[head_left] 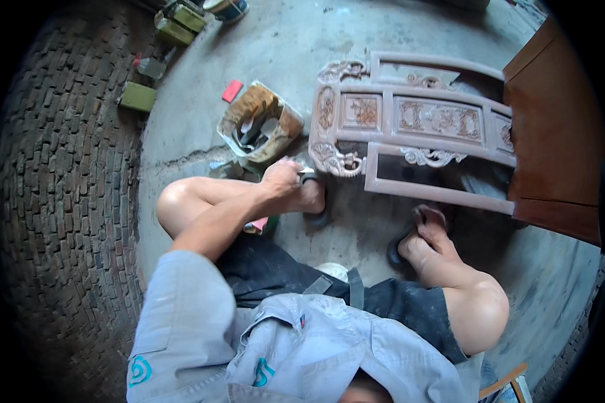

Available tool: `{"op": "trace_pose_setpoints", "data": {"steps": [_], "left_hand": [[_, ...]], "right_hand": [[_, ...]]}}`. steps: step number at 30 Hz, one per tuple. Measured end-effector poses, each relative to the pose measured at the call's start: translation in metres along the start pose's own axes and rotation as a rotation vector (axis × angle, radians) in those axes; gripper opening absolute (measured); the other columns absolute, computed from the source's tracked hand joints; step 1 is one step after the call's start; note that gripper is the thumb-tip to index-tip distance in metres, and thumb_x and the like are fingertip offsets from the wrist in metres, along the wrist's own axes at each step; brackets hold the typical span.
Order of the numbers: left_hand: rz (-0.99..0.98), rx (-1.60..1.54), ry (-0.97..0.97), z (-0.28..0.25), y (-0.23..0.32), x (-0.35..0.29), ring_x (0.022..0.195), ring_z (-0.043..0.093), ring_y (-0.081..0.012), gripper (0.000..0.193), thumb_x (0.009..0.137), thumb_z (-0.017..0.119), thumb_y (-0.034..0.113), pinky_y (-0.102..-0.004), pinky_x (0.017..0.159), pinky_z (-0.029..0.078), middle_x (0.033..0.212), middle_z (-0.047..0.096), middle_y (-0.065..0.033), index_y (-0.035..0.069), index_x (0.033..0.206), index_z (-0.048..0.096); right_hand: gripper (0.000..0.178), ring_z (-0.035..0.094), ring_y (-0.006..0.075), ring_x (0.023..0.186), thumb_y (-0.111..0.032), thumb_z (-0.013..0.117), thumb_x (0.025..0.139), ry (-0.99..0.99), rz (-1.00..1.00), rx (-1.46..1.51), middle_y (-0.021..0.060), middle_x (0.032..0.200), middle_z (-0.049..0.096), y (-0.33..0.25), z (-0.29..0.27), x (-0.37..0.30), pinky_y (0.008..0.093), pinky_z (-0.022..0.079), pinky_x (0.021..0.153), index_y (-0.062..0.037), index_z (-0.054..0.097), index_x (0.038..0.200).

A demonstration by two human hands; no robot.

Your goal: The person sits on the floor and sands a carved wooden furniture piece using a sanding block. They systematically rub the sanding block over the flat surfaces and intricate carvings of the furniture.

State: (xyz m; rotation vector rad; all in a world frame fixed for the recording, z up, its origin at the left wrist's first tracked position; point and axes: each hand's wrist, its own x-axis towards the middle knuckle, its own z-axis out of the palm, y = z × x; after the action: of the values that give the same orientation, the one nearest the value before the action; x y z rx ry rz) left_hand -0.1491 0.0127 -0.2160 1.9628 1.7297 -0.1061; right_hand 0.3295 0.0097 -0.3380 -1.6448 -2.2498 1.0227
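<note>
My left hand (282,176) reaches forward over my left shin, close to the sandal (316,217) on my left foot. Its fingers are curled; a small pale bit shows at the fingertips, too small to name. Just beyond it stands a square, stained plastic tub (290,124) with tools or scraps inside. To the right of that hand, apart from it, lies a carved wooden chair back (444,121) with a pale, dusty surface and open side frames. My right hand does not show.
A red-brown wooden panel (558,134) adjoins the carved frame at right. A red block (232,91) lies behind the tub. Green blocks (138,97) and a clear bottle (151,67) line the brick surface (74,174) at left. Something pink (257,225) sits beneath my left leg.
</note>
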Motion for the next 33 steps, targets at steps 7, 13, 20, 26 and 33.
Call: {"op": "trace_pose_setpoints", "data": {"steps": [7, 13, 20, 26, 33], "left_hand": [[-0.370, -0.879, -0.126, -0.166, 0.049, -0.020, 0.067, 0.069, -0.0145, 0.034, 0.095, 0.080, 0.025, -0.0295, 0.058, 0.057, 0.083, 0.073, -0.0095, -0.006, 0.106, 0.074], [-0.169, -0.720, -0.253, -0.201, 0.096, -0.018, 0.064, 0.059, -0.0079, 0.036, 0.092, 0.085, 0.031, -0.0268, 0.054, 0.044, 0.076, 0.068, -0.0011, -0.003, 0.103, 0.078], [0.157, -0.709, -0.295, -0.219, 0.098, 0.010, 0.072, 0.062, -0.0084, 0.037, 0.098, 0.079, 0.038, -0.0267, 0.064, 0.048, 0.085, 0.071, -0.0003, 0.002, 0.105, 0.079], [-0.109, -1.415, -0.384, -0.172, 0.034, 0.063, 0.101, 0.076, -0.0305, 0.082, 0.102, 0.059, 0.065, -0.0425, 0.087, 0.064, 0.113, 0.074, -0.0267, -0.014, 0.125, 0.062], [-0.183, -1.604, -0.527, -0.034, 0.009, 0.075, 0.091, 0.070, -0.0114, 0.026, 0.097, 0.076, 0.015, -0.0281, 0.080, 0.057, 0.103, 0.073, -0.0036, -0.001, 0.117, 0.072]], "right_hand": [[0.044, 0.071, 0.0249, 0.111, -0.034, 0.066, 0.105, -1.077, 0.261, 0.453, 0.0118, 0.123, 0.074, -0.109, -0.150, 0.010, 0.0368, 0.056, 0.096, -0.0028, 0.067, 0.137], [0.044, 0.070, 0.0121, 0.088, -0.037, 0.066, 0.105, -0.585, 0.072, 0.371, 0.0058, 0.103, 0.070, -0.252, -0.236, 0.039, 0.0274, 0.060, 0.067, 0.0009, 0.066, 0.127], [0.028, 0.061, 0.0049, 0.075, -0.024, 0.076, 0.101, -0.468, -0.001, 0.954, -0.0029, 0.094, 0.073, -0.309, -0.160, 0.083, 0.0245, 0.049, 0.060, -0.0018, 0.074, 0.117], [0.024, 0.077, 0.0256, 0.085, 0.005, 0.072, 0.089, 0.441, -0.514, 0.251, 0.0160, 0.109, 0.077, -0.290, -0.124, 0.124, 0.0334, 0.061, 0.071, -0.0045, 0.073, 0.111], [0.034, 0.074, 0.0342, 0.105, 0.002, 0.074, 0.083, 0.183, -0.526, 0.003, 0.0126, 0.115, 0.077, -0.263, -0.046, 0.117, 0.0423, 0.062, 0.087, -0.0075, 0.074, 0.116]]}}
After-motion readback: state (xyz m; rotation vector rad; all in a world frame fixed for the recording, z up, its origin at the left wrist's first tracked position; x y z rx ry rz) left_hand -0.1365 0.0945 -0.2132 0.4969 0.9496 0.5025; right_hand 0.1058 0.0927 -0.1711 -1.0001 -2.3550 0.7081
